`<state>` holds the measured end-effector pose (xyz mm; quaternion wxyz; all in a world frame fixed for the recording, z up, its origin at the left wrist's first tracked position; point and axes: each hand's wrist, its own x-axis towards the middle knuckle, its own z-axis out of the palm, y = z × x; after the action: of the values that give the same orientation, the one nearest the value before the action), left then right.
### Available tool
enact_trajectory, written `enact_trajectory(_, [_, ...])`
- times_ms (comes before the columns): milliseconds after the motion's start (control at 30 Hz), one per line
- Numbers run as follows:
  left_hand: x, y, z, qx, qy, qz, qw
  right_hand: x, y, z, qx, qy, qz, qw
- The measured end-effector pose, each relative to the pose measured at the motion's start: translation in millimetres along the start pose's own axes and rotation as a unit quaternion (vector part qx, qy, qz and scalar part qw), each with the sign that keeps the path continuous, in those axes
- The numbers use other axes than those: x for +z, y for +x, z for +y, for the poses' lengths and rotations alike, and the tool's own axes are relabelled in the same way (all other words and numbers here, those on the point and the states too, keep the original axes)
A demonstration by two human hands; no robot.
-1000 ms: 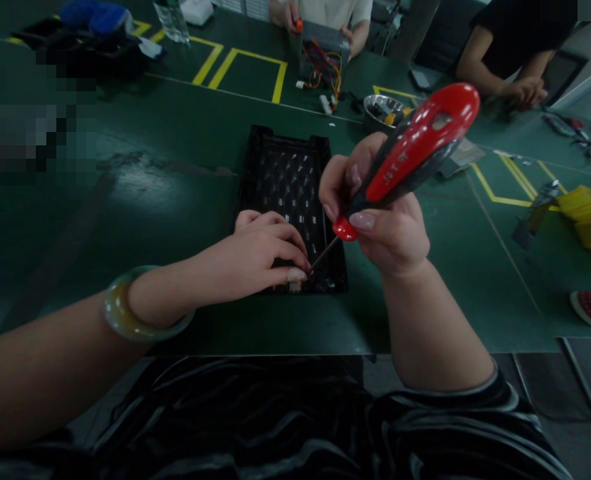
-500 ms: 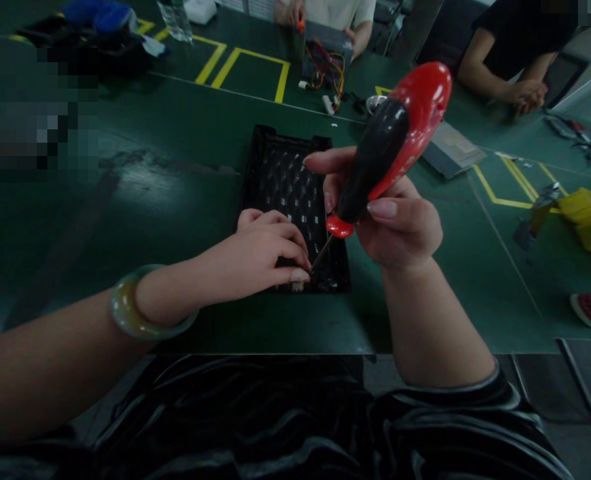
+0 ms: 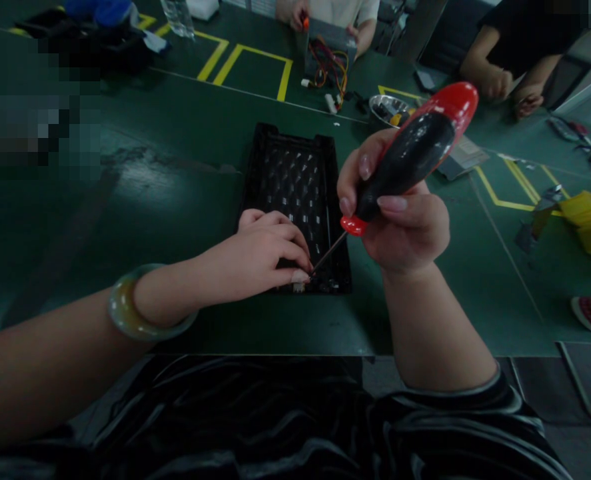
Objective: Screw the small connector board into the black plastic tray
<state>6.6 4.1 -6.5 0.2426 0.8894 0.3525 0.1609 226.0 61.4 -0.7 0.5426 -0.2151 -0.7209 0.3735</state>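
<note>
My right hand [image 3: 400, 223] is wrapped round a red and black screwdriver [image 3: 410, 157], tilted with its thin shaft pointing down-left to a spot by my left fingertips. My left hand [image 3: 258, 257], with a pale green bangle [image 3: 140, 310] on the wrist, rests fingers curled on the near end of a black perforated metal case [image 3: 295, 183] lying flat on the green table. Its fingertips pinch or press a small pale part at the case's near edge; I cannot make out what it is.
Across the table, two other people work: one handles a grey box with coloured wires [image 3: 328, 57], another's hands [image 3: 500, 83] rest at the far right. A metal bowl [image 3: 388, 110], a yellow object [image 3: 588, 220] and yellow floor-tape lines [image 3: 248, 63] lie around. The table edge runs close to my body.
The screwdriver handle has turned in my right hand, from its red side to its black side facing me, and tilted back right. My left hand has stayed put on the case.
</note>
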Motion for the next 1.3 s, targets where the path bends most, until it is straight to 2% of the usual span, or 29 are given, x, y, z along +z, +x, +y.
enact_trajectory(233, [-1, -2, 1, 0.005, 0.005, -0.003, 1.0, 5, 7, -2, -0.054, 0.015, 0.038, 0.998])
enact_trajectory(433, [0, -3, 1, 0.016, 0.011, -0.003, 1.0, 5, 9, -2, -0.044, 0.007, 0.031, 0.999])
enact_trajectory(633, [-3, -3, 1, -0.001, 0.001, 0.011, 1.0, 9, 12, -7, -0.104, 0.061, 0.099, 0.988])
enact_trajectory(867, [-11, -2, -3, -0.092, -0.026, 0.127, 0.987, 3, 16, -8, -0.165, 0.086, 0.241, 0.952])
enact_trajectory(933, [-14, -1, -7, -0.124, -0.04, 0.161, 0.978, 2, 15, -2, -0.157, 0.086, 0.282, 0.943])
enact_trajectory(1000, [-16, 0, -12, -0.155, -0.055, 0.196, 0.967, 2, 13, 5, -0.127, 0.072, 0.291, 0.946])
enact_trajectory(1067, [-19, 1, -18, -0.176, -0.067, 0.226, 0.956, 1, 11, 10, -0.104, 0.006, 0.235, 0.966])
enact_trajectory(1133, [-20, 2, -25, -0.19, -0.075, 0.248, 0.947, 0, 7, 13, -0.107, -0.105, 0.127, 0.981])
enact_trajectory(1233, [-21, 5, -33, -0.216, -0.076, 0.258, 0.939, -1, 0, 12, -0.071, -0.27, -0.042, 0.959])
enact_trajectory(1300, [-20, 6, -35, -0.232, -0.069, 0.264, 0.934, -1, -4, 8, -0.019, -0.34, -0.119, 0.933])
